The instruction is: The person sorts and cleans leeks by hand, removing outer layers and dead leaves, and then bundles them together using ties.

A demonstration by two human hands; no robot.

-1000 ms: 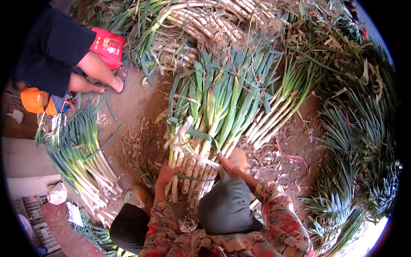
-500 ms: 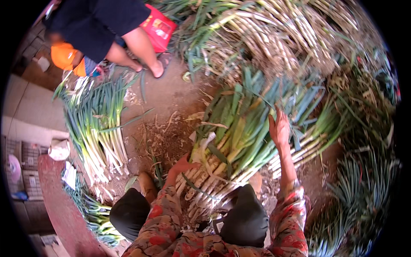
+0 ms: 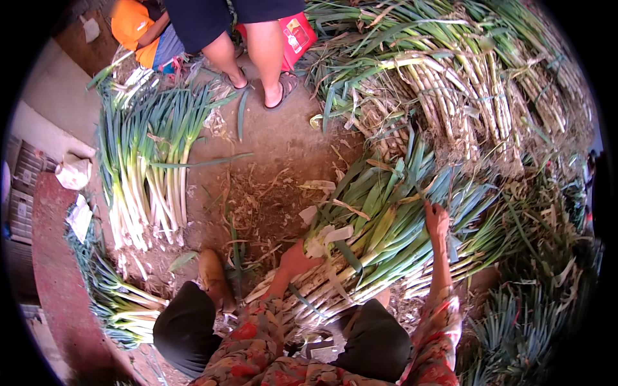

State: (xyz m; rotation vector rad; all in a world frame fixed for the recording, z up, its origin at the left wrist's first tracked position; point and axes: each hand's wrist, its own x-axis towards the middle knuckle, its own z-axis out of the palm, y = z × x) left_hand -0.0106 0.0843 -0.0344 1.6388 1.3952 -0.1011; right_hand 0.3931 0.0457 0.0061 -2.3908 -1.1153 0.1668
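A big bundle of green onions (image 3: 386, 238) lies in front of my knees, white stalks toward me and green leaves pointing away to the right. My left hand (image 3: 296, 260) rests against its left side with the fingers stretched over the stalks, beside a pale strip of wrapping (image 3: 338, 234). Over the leaves on the right, my right hand (image 3: 437, 220) has its fingers curled in, closed on some leaf ends. Under my right forearm, more green onion stalks (image 3: 431, 276) stick out.
A neat row of trimmed green onions (image 3: 151, 161) lies at the left. Large untrimmed bundles (image 3: 450, 96) are heaped at the far right. A person in dark shorts stands at the back by a red bag (image 3: 296, 40); another person in an orange shirt (image 3: 132, 24) is behind.
My right hand has gone from stretched fingers to curled ones on the leaves. My left hand stays at the bundle's left side. The whole view has shifted.
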